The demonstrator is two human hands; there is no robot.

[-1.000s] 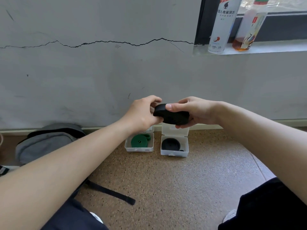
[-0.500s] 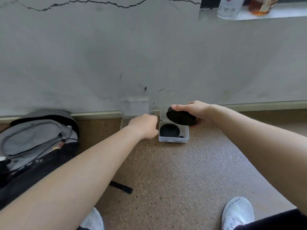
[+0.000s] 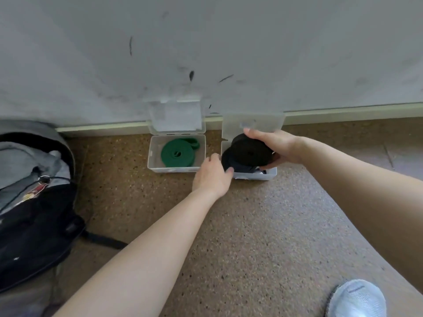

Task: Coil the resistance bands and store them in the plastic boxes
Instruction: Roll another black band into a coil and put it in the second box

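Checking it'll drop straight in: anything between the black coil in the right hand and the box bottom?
Yes. A second black coiled band already lies in the clear plastic box, directly under the black coiled band the right hand holds. The lid is open; the left hand sits at the box's left wall.

- Soft, even daylight, moderately bright; source out of frame, no glare.
- Shadows weak: one dim patch on the speckled brown floor [image 3: 251, 225] beside the grey-and-black fabric backpack [image 3: 39, 202], left edge.
- Whole frame slightly soft; dark scuffs on the grey-white painted wall [image 3: 206, 42] smear into streaks.
- Black coiled resistance band [image 3: 250, 154], gripped by the right hand [image 3: 277, 147], reads as a flat dark mass.
- Left hand [image 3: 211, 177] blurred where it grips the hazy clear plastic box [image 3: 256, 176], centre.
- Wide-angle bend: pale skirting strip [image 3: 343, 113] bows; forearms swell at the lower corners.
- White mesh shoe [image 3: 357, 298], lower right, out of focus.
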